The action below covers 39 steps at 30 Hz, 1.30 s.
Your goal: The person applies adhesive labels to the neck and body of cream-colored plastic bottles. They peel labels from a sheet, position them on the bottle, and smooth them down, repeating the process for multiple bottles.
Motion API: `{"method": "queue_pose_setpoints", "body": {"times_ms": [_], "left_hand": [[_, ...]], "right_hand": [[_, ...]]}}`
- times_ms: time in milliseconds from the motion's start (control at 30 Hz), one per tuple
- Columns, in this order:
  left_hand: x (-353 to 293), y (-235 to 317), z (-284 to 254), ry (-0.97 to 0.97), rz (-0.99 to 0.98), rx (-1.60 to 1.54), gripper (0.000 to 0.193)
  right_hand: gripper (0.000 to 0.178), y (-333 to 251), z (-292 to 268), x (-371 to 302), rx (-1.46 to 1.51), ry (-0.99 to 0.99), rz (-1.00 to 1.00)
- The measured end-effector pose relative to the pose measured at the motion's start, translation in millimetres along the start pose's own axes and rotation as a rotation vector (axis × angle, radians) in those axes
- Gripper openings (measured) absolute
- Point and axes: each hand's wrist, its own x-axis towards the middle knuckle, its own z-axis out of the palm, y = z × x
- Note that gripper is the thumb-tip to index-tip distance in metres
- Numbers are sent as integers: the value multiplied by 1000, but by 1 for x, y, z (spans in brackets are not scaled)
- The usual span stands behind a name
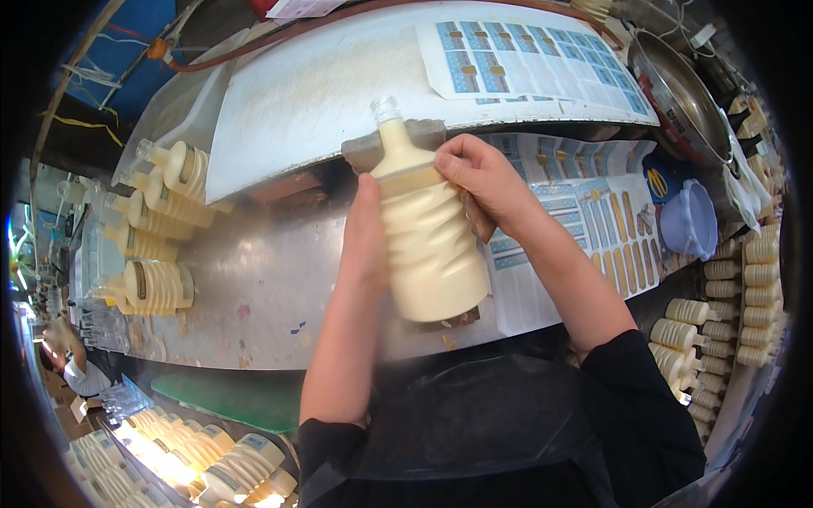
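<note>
A cream bottle (428, 245) with wavy ribs and a clear neck lies tilted in front of me, its neck pointing away. A thin tan-and-grey band (408, 179) runs across its shoulder. My left hand (365, 224) lies along the bottle's left side, thumb up by the shoulder, most fingers hidden. On the right, my right hand (478, 173) has its thumb pressed on the band's right end, with the fingers curled behind the shoulder. Beneath the neck is a grey-brown block (362, 154); another brown block (451, 322) shows under the base.
Sticker sheets (584, 224) lie right of the bottle, more (529, 59) on the white board (296, 93) behind. A lilac basin (690, 222) and a metal pan (677, 93) stand right. Cream bottles stand left (157, 288), lower left (241, 466) and right (677, 334). A person (80, 368) is far left.
</note>
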Motion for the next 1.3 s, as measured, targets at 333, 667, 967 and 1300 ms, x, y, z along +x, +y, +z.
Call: {"method": "queue_pose_setpoints", "body": {"times_ms": [333,667,967,1300], "left_hand": [[3,3,0,20,-59,-7,64],[-2,-5,-14,11,101,102,56],[-70,-43,-11,137,639,901,77],[-88,-59,-2,223,560,960,89]], "right_hand": [[28,1,-1,-3,-49,10,-43],[31,2,3,-7,-18,27,-21],[48,30,-5,-71,36,-63,127],[49,51,-6,-80,-279,3,-159]]}}
